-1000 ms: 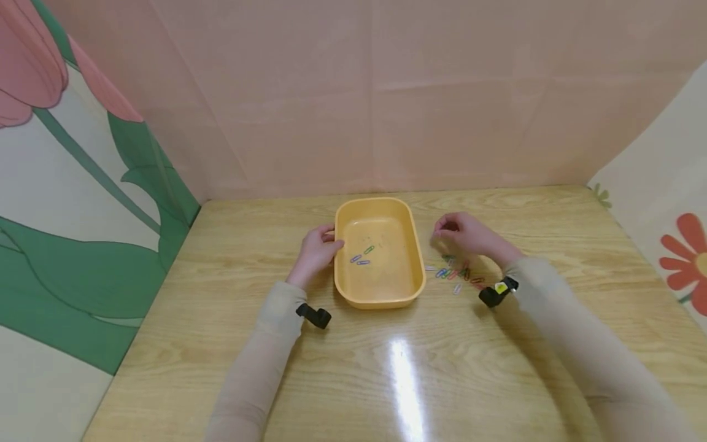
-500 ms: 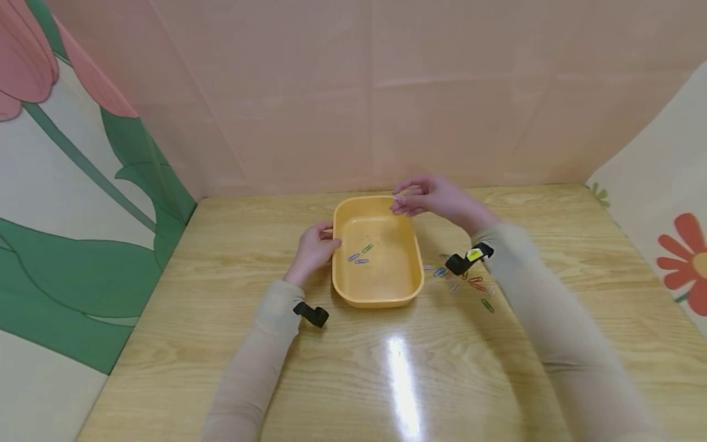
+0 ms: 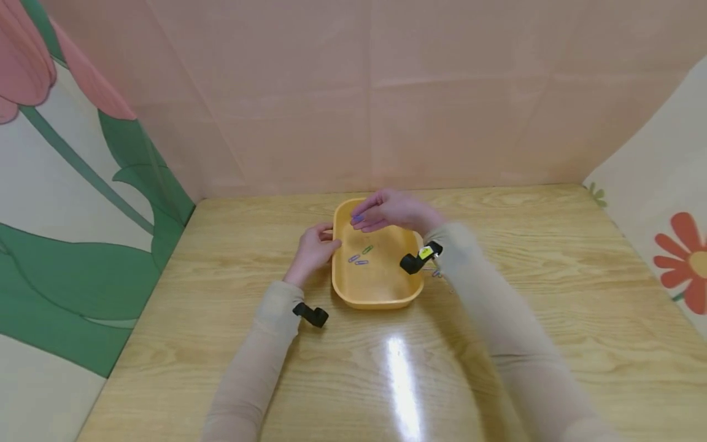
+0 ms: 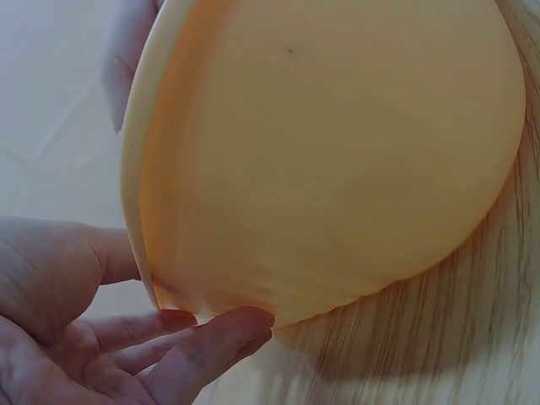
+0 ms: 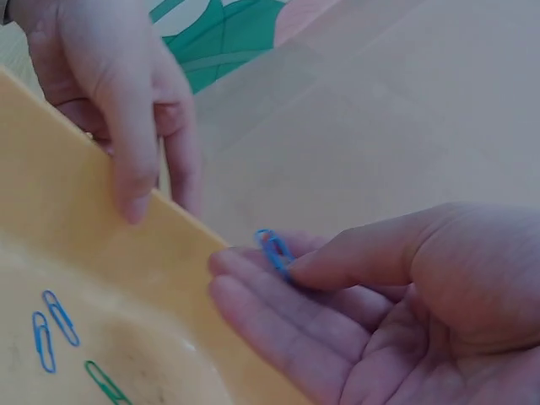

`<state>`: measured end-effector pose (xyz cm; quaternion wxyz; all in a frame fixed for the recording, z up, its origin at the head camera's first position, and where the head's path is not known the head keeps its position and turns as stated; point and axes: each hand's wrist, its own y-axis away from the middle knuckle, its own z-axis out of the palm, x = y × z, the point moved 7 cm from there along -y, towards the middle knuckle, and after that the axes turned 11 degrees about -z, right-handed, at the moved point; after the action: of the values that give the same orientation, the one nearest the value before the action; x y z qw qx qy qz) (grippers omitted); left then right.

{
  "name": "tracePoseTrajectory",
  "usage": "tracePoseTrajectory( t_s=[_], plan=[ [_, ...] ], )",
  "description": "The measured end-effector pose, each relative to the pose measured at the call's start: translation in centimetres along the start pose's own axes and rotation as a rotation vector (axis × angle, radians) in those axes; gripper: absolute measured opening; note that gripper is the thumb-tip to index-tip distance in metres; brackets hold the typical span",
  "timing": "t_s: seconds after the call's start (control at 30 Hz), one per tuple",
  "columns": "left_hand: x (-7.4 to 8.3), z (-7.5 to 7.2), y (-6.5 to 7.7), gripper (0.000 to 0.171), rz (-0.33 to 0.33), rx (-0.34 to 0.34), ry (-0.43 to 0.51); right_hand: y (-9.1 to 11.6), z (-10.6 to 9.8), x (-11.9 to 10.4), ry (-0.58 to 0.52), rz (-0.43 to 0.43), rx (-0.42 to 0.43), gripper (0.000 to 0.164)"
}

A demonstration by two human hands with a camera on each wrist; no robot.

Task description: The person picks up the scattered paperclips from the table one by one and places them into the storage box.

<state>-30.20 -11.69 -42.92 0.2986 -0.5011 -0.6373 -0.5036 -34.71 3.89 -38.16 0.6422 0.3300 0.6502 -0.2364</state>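
A yellow plastic tray (image 3: 381, 294) stands on the table. My left hand (image 3: 315, 253) grips its left wall, thumb over the rim and fingers along the outside, as the left wrist view also shows. Above the far part of the tray, my right hand (image 3: 389, 212) pinches a blue paper clip (image 5: 274, 250) between thumb and fingers. On the tray's floor lie two blue paper clips (image 5: 44, 342) and a green paper clip (image 5: 105, 384). The right forearm hides most of a loose group of paper clips (image 3: 437, 273) on the table beside the tray's right wall.
The wooden table (image 3: 221, 264) runs back to a pink cloth backdrop (image 3: 309, 123). Side panels printed with flowers rise at left and right. A bright glare (image 3: 404, 387) lies on the tabletop before the tray.
My right hand has moved left from beside the loose paper clips, past the tray's right rim, to above the tray with a blue paper clip. My left hand has kept its grip.
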Motion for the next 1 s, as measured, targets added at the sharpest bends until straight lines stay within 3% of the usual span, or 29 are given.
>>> tracePoseTrajectory(
  t_s=[0.17,0.37,0.6,0.83,1.0],
  plan=[
    [-0.3,0.0,0.0,0.045,-0.002,-0.009,0.021,-0.6,0.5,1.8,0.082,0.091,-0.010,0.030],
    [-0.2,0.1,0.0,0.045,0.002,-0.018,0.040,-0.7,-0.1,3.4,0.198,0.187,0.069,0.023],
    [-0.2,0.1,0.1,0.044,-0.008,-0.016,0.041,-0.9,-0.7,4.3,0.292,0.260,0.141,0.029],
    [-0.2,0.1,0.0,0.046,-0.009,-0.011,0.026,-0.3,-1.1,3.4,0.356,0.243,0.150,0.033],
    [-0.4,0.0,-0.1,0.044,-0.019,-0.010,0.035,0.4,-1.0,1.9,0.376,0.177,0.052,0.033]
  ],
)
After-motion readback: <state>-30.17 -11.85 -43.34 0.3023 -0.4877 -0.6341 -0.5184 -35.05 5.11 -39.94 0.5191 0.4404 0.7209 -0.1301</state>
